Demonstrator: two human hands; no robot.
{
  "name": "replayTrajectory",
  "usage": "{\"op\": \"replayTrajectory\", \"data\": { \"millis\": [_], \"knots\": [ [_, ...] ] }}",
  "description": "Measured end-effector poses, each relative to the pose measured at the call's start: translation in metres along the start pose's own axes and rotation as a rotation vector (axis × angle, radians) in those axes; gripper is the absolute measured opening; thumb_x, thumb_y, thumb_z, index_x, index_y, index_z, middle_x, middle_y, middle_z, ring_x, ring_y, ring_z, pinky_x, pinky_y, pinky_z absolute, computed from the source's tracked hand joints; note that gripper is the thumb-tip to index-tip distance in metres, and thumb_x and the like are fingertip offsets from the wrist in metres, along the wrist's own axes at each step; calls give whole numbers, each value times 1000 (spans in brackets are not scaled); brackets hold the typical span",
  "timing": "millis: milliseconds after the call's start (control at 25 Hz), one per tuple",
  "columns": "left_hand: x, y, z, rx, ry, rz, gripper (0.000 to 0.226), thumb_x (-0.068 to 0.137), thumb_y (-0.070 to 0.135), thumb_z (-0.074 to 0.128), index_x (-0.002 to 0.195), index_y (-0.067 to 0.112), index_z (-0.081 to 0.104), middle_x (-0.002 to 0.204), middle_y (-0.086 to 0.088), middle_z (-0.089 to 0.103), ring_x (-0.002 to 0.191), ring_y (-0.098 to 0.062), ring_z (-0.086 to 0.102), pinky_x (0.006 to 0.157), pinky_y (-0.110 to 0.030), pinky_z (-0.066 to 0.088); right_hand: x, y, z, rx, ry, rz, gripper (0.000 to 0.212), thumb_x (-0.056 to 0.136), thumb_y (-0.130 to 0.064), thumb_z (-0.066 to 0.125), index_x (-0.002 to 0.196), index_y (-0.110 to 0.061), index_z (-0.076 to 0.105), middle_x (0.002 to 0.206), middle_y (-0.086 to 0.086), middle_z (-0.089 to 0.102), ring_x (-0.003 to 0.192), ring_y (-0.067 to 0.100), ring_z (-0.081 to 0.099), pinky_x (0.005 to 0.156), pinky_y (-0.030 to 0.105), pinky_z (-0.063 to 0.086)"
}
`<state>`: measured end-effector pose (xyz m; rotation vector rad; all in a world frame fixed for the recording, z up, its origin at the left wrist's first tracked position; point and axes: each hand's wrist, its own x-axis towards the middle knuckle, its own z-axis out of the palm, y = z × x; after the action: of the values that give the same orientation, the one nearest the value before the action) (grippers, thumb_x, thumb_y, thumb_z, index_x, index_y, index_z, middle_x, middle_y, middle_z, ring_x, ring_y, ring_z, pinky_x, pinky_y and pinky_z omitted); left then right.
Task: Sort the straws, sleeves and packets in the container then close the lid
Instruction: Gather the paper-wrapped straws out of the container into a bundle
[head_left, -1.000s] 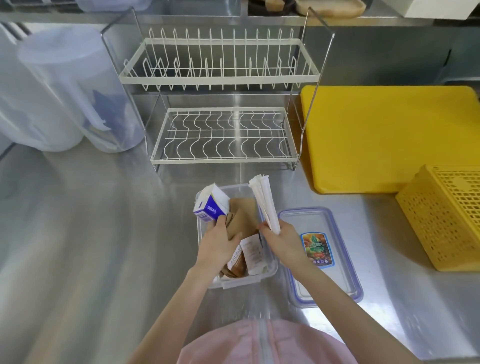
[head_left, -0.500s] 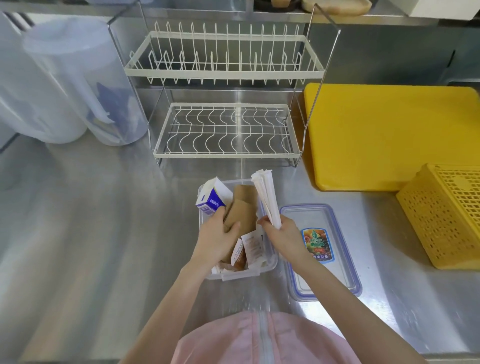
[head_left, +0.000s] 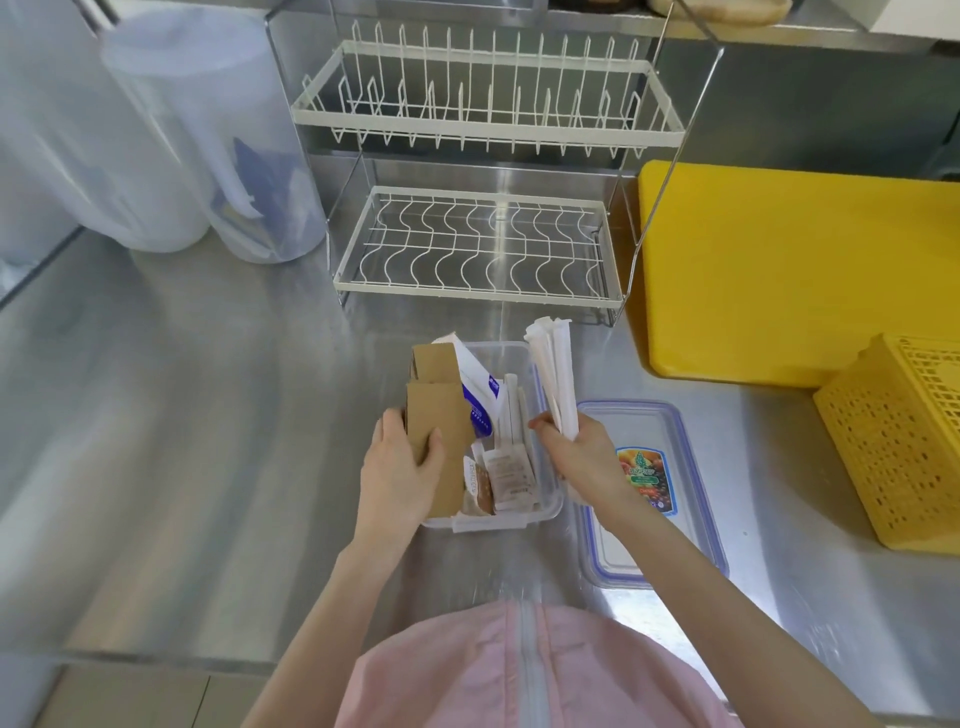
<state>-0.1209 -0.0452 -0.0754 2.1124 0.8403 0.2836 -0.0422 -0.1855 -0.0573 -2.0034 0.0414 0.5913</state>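
Stainless-steel surface (head_left: 182, 426), kitchen setting, single head view.

Background items: white two-tier wire dish rack (head_left: 483, 208), standing behind the work area; yellow cutting board (head_left: 779, 270) to its right; yellow perforated basket (head_left: 904, 447) at the right edge; translucent plastic tubs (head_left: 208, 145) at rear left.

Task items: clear plastic container (head_left: 519, 512), open, directly before the person. Lid (head_left: 649, 499), clear with a blue rim and a fruit label, lying flat on the surface just beside the container's right wall, not fitted.

Left hand (head_left: 400, 467): closed on a stack of brown cardboard sleeves (head_left: 436, 415), held upright at the container's left side. A white-and-blue packet (head_left: 480, 395) stands against the sleeves; whether the hand also holds it cannot be told.

Right hand (head_left: 582, 452): closed on a bundle of white paper-wrapped straws (head_left: 553, 379), held upright above the container's right wall, their tips well clear of the rim.

Inside the container: small sauce packets (head_left: 506, 475) at the near end, lying loose and overlapping; a few further wrapped straws upright in the middle.

Status, as judged: sorting partly done. Sleeves and straws are gathered into groups, but neither group is set down in its place. Packets appear not yet tidied. Lid closure outstanding.
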Motion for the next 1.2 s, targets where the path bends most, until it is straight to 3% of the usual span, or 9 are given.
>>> {"op": "replayTrajectory", "data": {
  "millis": [200, 360, 560, 720, 880, 960, 1040, 1120, 1200],
  "knots": [
    [-2, -4, 12, 68, -35, -30, 33, 89, 24, 53, 110, 0, 47, 110, -13, 54, 100, -29, 51, 72, -29, 34, -3, -5, 1, 33, -16, -8, 7, 92, -21, 50, 97, -18, 48, 84, 0, 52, 89, 17, 51, 76, 28, 43],
    [0, -4, 15, 96, -2, -40, 42, 87, 24, 57, 120, 2, 43, 120, -12, 47, 116, -28, 44, 76, -28, 34, -3, -3, 1, 4, -14, -7, 10, 92, -23, 51, 100, -17, 48, 94, 6, 51, 87, 17, 50, 79, 31, 46],
    [2, 6, 10, 176, 8, -2, 68, 82, 27, 63, 137, 3, 31, 127, -17, 42, 118, -33, 39, 93, -36, 33, 3, -1, 0, 5, -6, -5, 20, 91, -23, 51, 108, -13, 54, 92, 4, 52, 87, 16, 51, 77, 29, 45],
    [-3, 24, 13, 300, 302, 221, 59, 76, 18, 62, 128, -2, 43, 118, -25, 50, 102, -41, 50, 86, -43, 42, 7, 3, -2, 40, -4, 4, 27, 91, -22, 51, 115, -10, 56, 72, -5, 48, 67, 8, 49, 63, 20, 46],
    [-4, 49, 23, 100, -69, 231, 30, 88, 10, 50, 117, 4, 54, 115, -16, 56, 106, -29, 53, 90, -30, 38, 9, 3, -10, 86, -32, -19, 20, 92, -20, 50, 107, -10, 56, 67, -3, 47, 60, 7, 47, 52, 16, 41],
    [-1, 55, 37, 112, -217, 208, 23, 91, 10, 45, 108, 1, 57, 106, -16, 63, 95, -28, 59, 86, -34, 44, 10, 3, -14, 122, -34, -22, 15, 91, -19, 50, 102, -10, 56, 67, -2, 48, 60, 8, 48, 52, 17, 42],
    [4, 57, 51, 140, -355, 160, 18, 92, 10, 42, 85, 4, 58, 82, -12, 62, 75, -25, 55, 73, -33, 46, 13, 5, -18, 142, -22, -12, 11, 91, -19, 51, 98, -11, 54, 65, -1, 48, 58, 9, 47, 53, 18, 43],
    [11, 56, 63, 194, -484, 71, 28, 92, 10, 39, 64, 13, 42, 62, -1, 45, 64, -19, 46, 60, -25, 40, 17, 8, -21, 137, -16, -12, 9, 90, -19, 52, 96, -12, 54, 64, -2, 47, 58, 8, 46, 54, 18, 42],
    [17, 54, 75, 150, -567, -57, 21, 93, 13, 37, 75, 9, 47, 65, 0, 45, 68, -18, 49, 60, -24, 39, 20, 11, -24, 133, -13, -18, 9, 90, -20, 53, 96, -14, 53, 64, -4, 46, 60, 7, 46, 56, 18, 41]
  ]
}}
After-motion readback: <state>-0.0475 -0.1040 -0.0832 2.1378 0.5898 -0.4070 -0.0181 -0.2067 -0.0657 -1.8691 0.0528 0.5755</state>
